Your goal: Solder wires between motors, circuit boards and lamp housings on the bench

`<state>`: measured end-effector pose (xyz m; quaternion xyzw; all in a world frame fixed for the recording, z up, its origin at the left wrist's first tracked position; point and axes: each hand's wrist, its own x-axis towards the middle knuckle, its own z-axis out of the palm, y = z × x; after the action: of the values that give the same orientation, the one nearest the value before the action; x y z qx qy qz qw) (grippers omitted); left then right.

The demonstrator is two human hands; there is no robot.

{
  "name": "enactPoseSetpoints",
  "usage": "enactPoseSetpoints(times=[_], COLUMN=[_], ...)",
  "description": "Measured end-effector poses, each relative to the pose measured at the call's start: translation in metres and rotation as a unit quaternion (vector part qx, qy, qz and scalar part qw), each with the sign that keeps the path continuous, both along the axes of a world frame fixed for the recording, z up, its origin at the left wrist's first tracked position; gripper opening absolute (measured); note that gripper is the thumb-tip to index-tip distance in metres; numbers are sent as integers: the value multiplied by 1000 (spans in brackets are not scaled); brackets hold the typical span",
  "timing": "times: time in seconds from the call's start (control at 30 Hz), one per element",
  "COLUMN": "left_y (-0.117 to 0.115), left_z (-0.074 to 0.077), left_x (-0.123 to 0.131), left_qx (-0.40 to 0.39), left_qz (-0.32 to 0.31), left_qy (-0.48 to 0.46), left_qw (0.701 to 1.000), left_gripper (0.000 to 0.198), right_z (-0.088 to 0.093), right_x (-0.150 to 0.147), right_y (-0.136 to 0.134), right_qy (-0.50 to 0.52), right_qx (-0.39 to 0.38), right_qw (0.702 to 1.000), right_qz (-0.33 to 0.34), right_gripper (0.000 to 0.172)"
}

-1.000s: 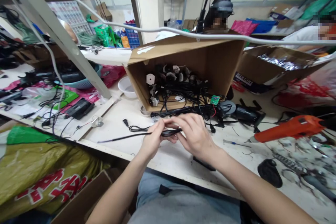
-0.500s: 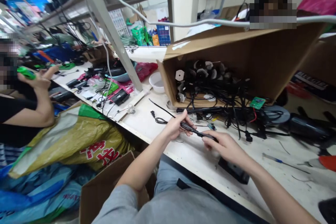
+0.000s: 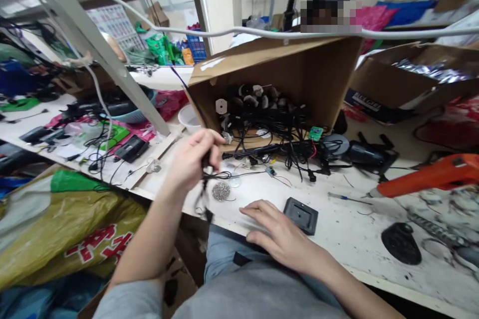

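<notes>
My left hand (image 3: 194, 159) is raised over the bench's front part, its fingers closed around a black cable (image 3: 220, 175). The cable's loops stick out to the right of the hand, and a blurred plug end (image 3: 208, 215) dangles below. My right hand (image 3: 275, 229) is held palm down near the bench edge, fingers stretched out and holding nothing. Just beyond it lies a black square plastic frame (image 3: 301, 215). Between the two hands sits a round ball of metal wool (image 3: 220, 190).
A cardboard box (image 3: 329, 84) on its side holds tangled black cables and round parts. In front lie a small green circuit board (image 3: 315, 133) and a black cylindrical device (image 3: 368, 154). An orange power screwdriver (image 3: 422, 174) is on the right. A grey post (image 3: 97, 50) rises at left.
My right hand has let go of the cable and opened. My left hand has lifted the cable up and left. The view has swung right, bringing the orange tool into fuller view.
</notes>
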<state>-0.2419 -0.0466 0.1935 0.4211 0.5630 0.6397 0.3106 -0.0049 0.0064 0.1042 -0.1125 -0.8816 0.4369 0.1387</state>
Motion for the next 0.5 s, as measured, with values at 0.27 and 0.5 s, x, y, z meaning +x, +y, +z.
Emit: enactPoseSetpoints(times=[0.27, 0.5], left_y=[10, 45], left_z=[7, -123], left_x=[-52, -18], left_qx=[-24, -31], left_qz=[10, -28], left_qy=[655, 751], left_qw=[756, 659], left_gripper=[29, 25], right_z=[18, 20], right_x=[31, 5], right_y=[132, 210], right_qy=[134, 34], right_qx=[188, 353], right_qw=[896, 843], right_qz=[-380, -405], right_gripper=[19, 18])
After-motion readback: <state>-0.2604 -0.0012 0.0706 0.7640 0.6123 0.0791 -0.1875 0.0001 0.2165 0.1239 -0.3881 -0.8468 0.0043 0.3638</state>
